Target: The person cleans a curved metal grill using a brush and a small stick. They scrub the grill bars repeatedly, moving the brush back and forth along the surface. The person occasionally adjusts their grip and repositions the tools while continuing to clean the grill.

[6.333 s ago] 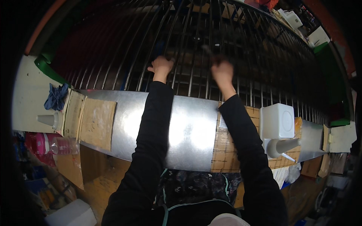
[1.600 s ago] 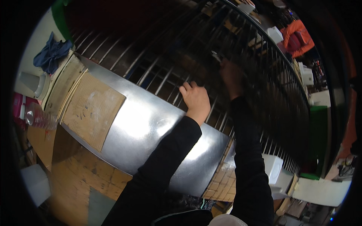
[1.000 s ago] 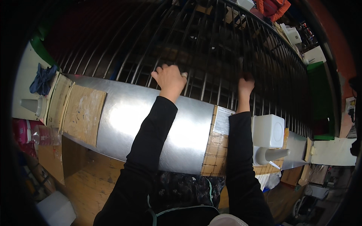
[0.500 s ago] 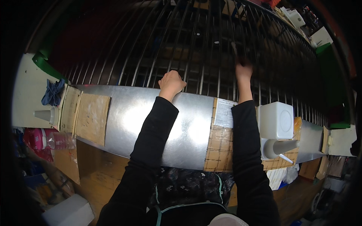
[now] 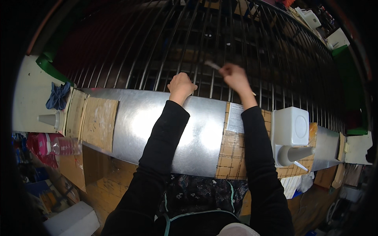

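Observation:
My left hand (image 5: 182, 87) is closed in a loose fist over the near ends of the metal rods (image 5: 159, 74), beside the shiny metal ledge (image 5: 165, 129). Its fingertips are hidden, so what it grips cannot be made out. My right hand (image 5: 237, 80) is raised above the rods a little to the right, fingers closed around a slim pale tool (image 5: 212, 65). The tool points up and left; motion blurs it, and its kind does not show.
Taped cardboard (image 5: 228, 153) covers part of the ledge, with a printed sheet (image 5: 235, 118) on it. Right of my right arm stand a white plastic container (image 5: 291, 126) and a grey cone (image 5: 301, 152). At left are cardboard pieces (image 5: 99, 122), a blue cloth (image 5: 58, 95) and a clear bottle (image 5: 67, 146).
My right hand has swung left with the pale tool, closer to my left hand. The left hand stays at nearly the same place on the rods.

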### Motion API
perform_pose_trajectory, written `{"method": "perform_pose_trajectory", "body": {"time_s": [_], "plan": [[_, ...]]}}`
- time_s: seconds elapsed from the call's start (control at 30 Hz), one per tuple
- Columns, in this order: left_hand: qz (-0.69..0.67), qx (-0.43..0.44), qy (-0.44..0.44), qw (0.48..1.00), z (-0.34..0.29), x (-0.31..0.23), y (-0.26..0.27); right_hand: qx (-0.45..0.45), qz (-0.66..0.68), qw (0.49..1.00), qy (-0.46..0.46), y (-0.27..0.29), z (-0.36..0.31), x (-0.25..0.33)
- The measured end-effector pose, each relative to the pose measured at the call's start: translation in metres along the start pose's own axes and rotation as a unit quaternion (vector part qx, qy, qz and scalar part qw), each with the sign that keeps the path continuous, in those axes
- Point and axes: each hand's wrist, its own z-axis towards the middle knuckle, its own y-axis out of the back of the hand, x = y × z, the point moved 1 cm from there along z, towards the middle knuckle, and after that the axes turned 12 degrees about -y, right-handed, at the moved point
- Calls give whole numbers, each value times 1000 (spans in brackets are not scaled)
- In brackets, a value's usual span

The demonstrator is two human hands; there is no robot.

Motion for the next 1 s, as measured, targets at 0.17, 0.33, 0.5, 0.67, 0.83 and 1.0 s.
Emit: {"method": "perform_pose_trajectory", "body": {"time_s": [0.17,0.33,0.5,0.67,0.83,1.0], "plan": [[27,-55,-4,998,4,6,-5,67,-122,989,48,-32,-38,49],[17,-61,-2,998,6,11,-8,3,-133,991,31,-40,-28,63],[-1,-32,11,999,3,8,-4,88,-81,993,16,-38,-29,51],[-10,-7,19,1000,3,7,-1,43,-82,996,9,-42,-26,52],[-14,-11,32,999,4,8,-1,80,-110,990,22,-40,-28,57],[18,-50,24,998,5,11,-3,40,-103,994,25,-39,-31,60]]}}
